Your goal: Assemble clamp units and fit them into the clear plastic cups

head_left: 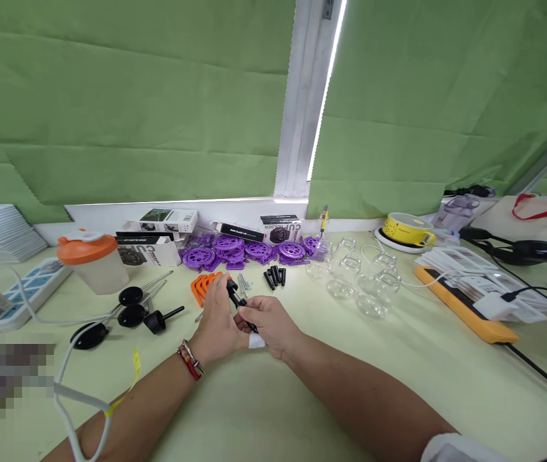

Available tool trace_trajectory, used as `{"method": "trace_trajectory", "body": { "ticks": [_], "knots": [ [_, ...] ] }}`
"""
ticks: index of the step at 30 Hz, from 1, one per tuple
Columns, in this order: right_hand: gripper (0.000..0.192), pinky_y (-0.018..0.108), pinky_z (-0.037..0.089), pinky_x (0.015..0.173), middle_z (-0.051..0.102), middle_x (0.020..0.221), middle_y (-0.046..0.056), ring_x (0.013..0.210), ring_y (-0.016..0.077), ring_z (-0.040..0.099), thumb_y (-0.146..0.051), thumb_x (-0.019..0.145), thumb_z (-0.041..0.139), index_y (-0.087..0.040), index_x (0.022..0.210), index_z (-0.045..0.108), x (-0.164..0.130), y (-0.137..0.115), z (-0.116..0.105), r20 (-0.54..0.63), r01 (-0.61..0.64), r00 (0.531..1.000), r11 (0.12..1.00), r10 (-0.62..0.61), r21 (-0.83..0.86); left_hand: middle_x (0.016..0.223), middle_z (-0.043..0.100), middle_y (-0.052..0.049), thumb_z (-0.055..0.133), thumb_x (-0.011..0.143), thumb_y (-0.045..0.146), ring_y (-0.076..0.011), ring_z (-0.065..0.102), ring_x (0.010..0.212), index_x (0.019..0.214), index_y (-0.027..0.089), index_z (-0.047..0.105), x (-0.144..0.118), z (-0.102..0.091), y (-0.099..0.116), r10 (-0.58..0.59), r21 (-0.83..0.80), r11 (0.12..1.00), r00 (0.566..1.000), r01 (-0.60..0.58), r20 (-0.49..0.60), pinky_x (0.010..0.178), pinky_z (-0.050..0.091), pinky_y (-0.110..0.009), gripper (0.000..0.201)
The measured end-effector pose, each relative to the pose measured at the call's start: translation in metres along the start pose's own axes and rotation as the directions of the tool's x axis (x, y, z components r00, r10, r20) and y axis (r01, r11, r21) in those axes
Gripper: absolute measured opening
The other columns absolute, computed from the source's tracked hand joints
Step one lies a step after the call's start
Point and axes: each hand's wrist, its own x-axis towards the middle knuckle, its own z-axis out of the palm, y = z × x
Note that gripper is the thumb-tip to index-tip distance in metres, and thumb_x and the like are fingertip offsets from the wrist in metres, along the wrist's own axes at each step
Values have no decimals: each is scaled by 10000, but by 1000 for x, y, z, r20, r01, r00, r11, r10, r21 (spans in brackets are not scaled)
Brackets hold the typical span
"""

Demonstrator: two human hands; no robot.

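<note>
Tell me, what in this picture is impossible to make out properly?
Head view only:
- The small black part held between the left hand and the right hand: its lower end is covered by fingers.
- The orange pieces: partly behind the left hand.
- The lower left corner: blurred into blocks.
- The print on the boxes: mostly too small to read.
- The black cable: cut off by the right edge.

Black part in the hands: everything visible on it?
The small black plastic-looking rod is slim with a thicker knobbed upper end, tilted up-left above the pale green table. The left hand and right hand both pinch it; its lower end is hidden by the fingers. It looks like the loose black pegs behind.
</note>
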Motion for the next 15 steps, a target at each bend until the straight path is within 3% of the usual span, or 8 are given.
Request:
{"method": "trace_trajectory", "body": {
  "ticks": [5, 15],
  "knots": [
    [223, 253, 443, 530, 664, 592, 43, 504, 118, 585, -285, 602, 716, -123, 627, 565, 2, 1, 0, 8, -14, 1000, 999, 14, 32, 1405, 265, -248, 690, 497, 437, -395, 267, 1317, 1413, 61, 122, -1, -1, 3, -12, 23, 1000, 1000, 12, -7, 1040, 301, -550, 1142],
    [344, 272, 466, 561, 652, 568, 33, 529, 135, 608, -362, 542, 791, -132, 619, 549, 5, 4, -3, 54, -15, 998, 997, 11, 74, 1311, 425, -190, 669, 534, 453, -360, 453, 1193, 1408, 108, 200, -1, -7, 12, -14, 70, 997, 999, 16, -29, 958, 420, -486, 1050]
  ]
}}
